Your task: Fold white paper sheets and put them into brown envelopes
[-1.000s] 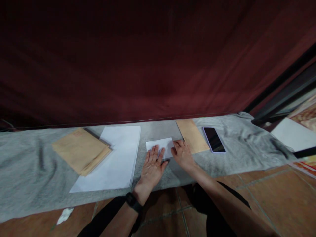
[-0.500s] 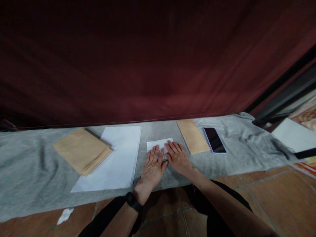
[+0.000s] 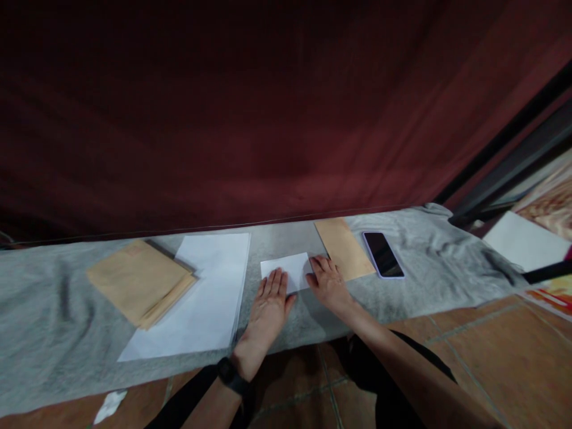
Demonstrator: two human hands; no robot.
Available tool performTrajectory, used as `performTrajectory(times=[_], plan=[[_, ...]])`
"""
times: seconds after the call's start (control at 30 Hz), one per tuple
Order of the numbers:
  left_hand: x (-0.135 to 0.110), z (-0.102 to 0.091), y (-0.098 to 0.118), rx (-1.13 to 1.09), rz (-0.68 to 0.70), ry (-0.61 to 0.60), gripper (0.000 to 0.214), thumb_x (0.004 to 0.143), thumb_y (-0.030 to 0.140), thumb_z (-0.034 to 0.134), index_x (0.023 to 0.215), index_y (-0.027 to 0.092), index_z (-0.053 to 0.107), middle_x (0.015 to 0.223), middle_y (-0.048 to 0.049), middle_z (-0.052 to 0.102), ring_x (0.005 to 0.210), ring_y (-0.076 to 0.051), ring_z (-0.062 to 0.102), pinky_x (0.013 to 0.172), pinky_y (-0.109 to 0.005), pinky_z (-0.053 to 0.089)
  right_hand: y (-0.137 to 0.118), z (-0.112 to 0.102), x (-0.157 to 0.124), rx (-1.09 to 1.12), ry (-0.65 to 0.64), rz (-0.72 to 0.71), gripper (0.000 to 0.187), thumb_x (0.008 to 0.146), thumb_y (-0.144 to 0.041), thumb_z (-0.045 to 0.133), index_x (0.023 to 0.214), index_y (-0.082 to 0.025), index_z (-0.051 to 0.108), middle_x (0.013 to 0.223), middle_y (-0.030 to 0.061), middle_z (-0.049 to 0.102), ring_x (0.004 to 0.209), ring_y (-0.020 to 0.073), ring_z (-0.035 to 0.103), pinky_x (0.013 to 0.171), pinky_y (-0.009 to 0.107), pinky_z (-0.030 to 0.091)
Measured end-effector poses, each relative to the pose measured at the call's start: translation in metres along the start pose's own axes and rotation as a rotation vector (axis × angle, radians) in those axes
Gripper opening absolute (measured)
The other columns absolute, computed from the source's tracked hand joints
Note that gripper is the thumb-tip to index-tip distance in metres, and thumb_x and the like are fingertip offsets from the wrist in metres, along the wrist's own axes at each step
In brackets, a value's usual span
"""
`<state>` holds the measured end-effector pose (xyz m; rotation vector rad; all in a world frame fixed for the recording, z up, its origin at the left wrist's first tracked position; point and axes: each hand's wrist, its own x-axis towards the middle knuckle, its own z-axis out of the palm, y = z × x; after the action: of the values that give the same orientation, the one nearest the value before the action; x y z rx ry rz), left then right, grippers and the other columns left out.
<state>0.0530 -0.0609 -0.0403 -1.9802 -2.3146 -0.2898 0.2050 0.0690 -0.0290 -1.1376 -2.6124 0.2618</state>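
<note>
A small folded white paper (image 3: 288, 268) lies on the grey cloth (image 3: 53, 322) in front of me. My left hand (image 3: 268, 304) rests flat with fingers stretched out, the fingertips on the paper's near left edge. My right hand (image 3: 327, 281) lies flat at the paper's right edge, fingers spread and pressing down. A single tan envelope (image 3: 342, 247) lies just right of that hand. A black watch (image 3: 230, 375) sits on my left wrist.
A stack of white sheets (image 3: 201, 298) lies to the left, with a pile of tan envelopes (image 3: 138, 280) overlapping its far left corner. A dark phone (image 3: 383, 255) lies right of the single envelope. A dark red curtain hangs behind. Tiled floor lies below.
My right hand slid left over the folded paper, then back to its right edge. My left hand stayed flat on the near left side. The view shifted slightly.
</note>
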Motion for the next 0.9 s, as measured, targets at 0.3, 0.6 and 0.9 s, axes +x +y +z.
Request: performTrajectory(times=[0.3, 0.6, 0.9], plan=[[0.002, -0.005, 0.0, 0.045, 0.001, -0.004, 0.049, 0.1, 0.038, 0.041, 0.139, 0.011, 0.054, 0.147, -0.019, 0.054, 0.136, -0.03, 0.052, 0.113, -0.047, 0.042, 0.003, -0.005, 0.013, 0.3, -0.118, 0.212, 0.024, 0.094, -0.026, 0.054, 0.111, -0.02, 0.07, 0.103, 0.0097, 0.075, 0.096, 0.0241, 0.069, 0.087, 0.033, 0.048], [0.004, -0.014, 0.005, 0.031, -0.042, -0.023, 0.047, 0.099, 0.039, 0.046, 0.137, 0.012, 0.057, 0.145, -0.0181, 0.057, 0.135, -0.03, 0.053, 0.112, -0.047, 0.043, 0.015, -0.002, 0.024, 0.652, -0.138, 0.321, 0.012, 0.084, -0.028, 0.064, 0.078, -0.021, 0.072, 0.079, 0.0034, 0.072, 0.081, 0.0219, 0.068, 0.075, 0.031, 0.049], [0.009, -0.023, 0.02, 0.016, -0.084, 0.087, 0.046, 0.098, 0.034, 0.043, 0.136, 0.013, 0.058, 0.135, -0.0168, 0.065, 0.119, -0.032, 0.062, 0.099, -0.048, 0.051, -0.004, -0.015, 0.026, 1.125, -0.159, 0.26, 0.034, 0.082, -0.053, 0.063, 0.068, -0.022, 0.058, 0.061, -0.0034, 0.056, 0.062, 0.0143, 0.055, 0.061, 0.026, 0.047]])
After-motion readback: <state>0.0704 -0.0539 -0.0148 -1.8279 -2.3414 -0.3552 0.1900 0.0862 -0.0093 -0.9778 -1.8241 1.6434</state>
